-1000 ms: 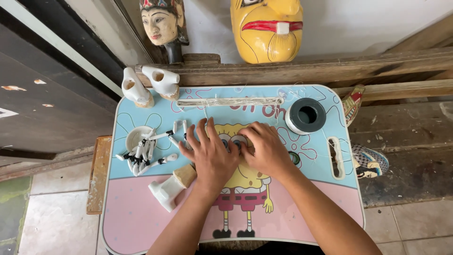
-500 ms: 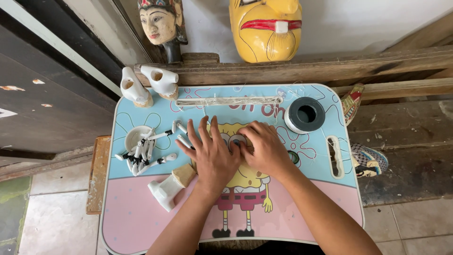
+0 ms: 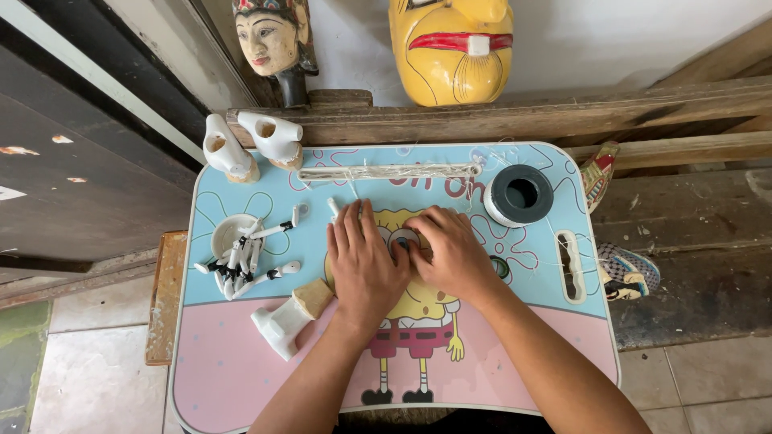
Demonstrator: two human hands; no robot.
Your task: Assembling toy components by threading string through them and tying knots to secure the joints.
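Head view: left hand (image 3: 363, 261) lies flat, fingers spread, and right hand (image 3: 452, 255) curls beside it, pressing something hidden on the cartoon-printed lap table (image 3: 241, 378); whether either grips it is unclear. Loose white pegs (image 3: 241, 261) nearby could get knocked off.

A small table (image 3: 241, 378) with a blue and pink top and a yellow cartoon figure printed on it stands on pale floor tiles. At its back left corner sit two white carved pieces (image 3: 249, 145) with hollow openings, and along the back edge lies a bundle of pale fibre strands (image 3: 386, 171). A grey roll of tape (image 3: 520, 194) rests at the back right. On the left, a little white dish (image 3: 227, 234) holds white sticks with black bands (image 3: 245, 257). Nearer the front left lies a white carved block with a bare wooden end (image 3: 289, 317). Behind the table, on a rough wooden beam (image 3: 603, 108), stand a painted face mask (image 3: 269, 40) and a yellow mask with red lips (image 3: 452, 48).
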